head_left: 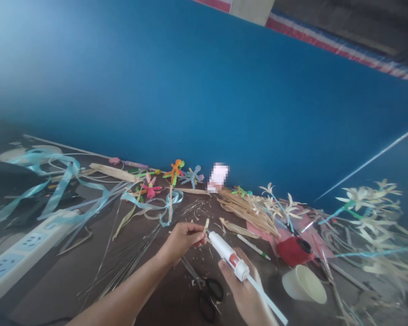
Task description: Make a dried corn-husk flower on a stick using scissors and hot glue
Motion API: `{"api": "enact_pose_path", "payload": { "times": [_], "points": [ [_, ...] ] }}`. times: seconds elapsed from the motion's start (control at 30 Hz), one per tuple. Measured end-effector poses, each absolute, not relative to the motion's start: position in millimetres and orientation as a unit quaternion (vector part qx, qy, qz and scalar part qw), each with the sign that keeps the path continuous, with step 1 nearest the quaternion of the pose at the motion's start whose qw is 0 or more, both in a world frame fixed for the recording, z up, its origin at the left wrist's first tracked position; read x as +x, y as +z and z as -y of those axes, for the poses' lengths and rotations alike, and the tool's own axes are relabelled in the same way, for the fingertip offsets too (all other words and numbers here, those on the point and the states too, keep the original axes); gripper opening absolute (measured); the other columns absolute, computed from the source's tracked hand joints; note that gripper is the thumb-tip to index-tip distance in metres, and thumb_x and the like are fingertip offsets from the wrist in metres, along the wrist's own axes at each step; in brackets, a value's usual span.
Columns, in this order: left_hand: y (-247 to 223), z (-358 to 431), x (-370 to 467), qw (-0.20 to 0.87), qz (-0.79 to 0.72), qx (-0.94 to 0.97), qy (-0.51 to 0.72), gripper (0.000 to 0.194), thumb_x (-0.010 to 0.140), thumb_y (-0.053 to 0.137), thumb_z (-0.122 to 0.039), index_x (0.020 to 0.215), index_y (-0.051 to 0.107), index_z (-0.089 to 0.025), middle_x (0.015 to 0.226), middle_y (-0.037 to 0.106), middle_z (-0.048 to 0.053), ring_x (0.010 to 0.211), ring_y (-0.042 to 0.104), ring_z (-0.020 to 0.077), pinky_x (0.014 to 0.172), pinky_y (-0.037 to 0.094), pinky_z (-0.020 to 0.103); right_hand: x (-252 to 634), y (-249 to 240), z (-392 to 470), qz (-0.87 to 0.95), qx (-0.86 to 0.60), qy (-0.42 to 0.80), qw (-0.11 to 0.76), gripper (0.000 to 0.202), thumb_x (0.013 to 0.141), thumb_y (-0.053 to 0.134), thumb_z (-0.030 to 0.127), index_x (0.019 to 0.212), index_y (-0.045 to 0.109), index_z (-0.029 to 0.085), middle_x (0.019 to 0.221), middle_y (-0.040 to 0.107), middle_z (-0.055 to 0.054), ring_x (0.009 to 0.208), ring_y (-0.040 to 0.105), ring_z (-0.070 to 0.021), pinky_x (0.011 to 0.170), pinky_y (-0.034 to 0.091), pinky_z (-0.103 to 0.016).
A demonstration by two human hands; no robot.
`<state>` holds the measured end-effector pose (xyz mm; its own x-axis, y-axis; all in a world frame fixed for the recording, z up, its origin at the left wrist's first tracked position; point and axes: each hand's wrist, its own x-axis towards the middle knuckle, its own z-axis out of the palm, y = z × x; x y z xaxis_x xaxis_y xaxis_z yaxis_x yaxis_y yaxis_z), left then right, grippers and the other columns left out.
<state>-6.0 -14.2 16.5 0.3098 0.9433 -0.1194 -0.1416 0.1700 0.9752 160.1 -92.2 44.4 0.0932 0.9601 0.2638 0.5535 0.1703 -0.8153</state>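
My left hand (187, 240) pinches a small pale yellowish piece (206, 224), perhaps a strip of dried husk, which stands up from the fingertips. Wrapped around a white hot glue gun (224, 251) is my right hand (243, 280). The gun's nozzle points up and left, close beside the pinched piece; whether they touch I cannot tell. A long white glue stick (268, 302) sticks out of the gun's back end toward the lower right. Between my forearms, black-handled scissors (204, 287) lie on the dark table (170, 290) among small scraps.
A white power strip (30, 246) and light blue ribbon (68, 176) occupy the left. Thin wires (136, 249) lie beside my left forearm. Dried husks (248, 210), a red object (295, 250), a cream cup (304, 284) and pale husk flowers (367, 208) are right. A blue wall (204, 90) stands behind.
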Motion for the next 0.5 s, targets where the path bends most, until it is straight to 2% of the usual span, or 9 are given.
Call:
{"api": "enact_pose_path", "payload": {
  "times": [0.5],
  "points": [
    [16.4,13.6,-7.0,0.664,-0.412,0.462,0.419,0.018,0.066,0.062,-0.029,0.074,0.067,-0.013,0.062,0.065,0.002,0.059,0.056,0.0114,0.058,0.041,0.021,162.5,46.4,93.7,0.635,-0.622,0.214,0.405,0.029,0.074,0.053,0.046,0.074,0.056,0.017,0.06,0.058,-0.002,0.053,0.053,-0.0143,0.046,0.043,-0.019]
  ]
}}
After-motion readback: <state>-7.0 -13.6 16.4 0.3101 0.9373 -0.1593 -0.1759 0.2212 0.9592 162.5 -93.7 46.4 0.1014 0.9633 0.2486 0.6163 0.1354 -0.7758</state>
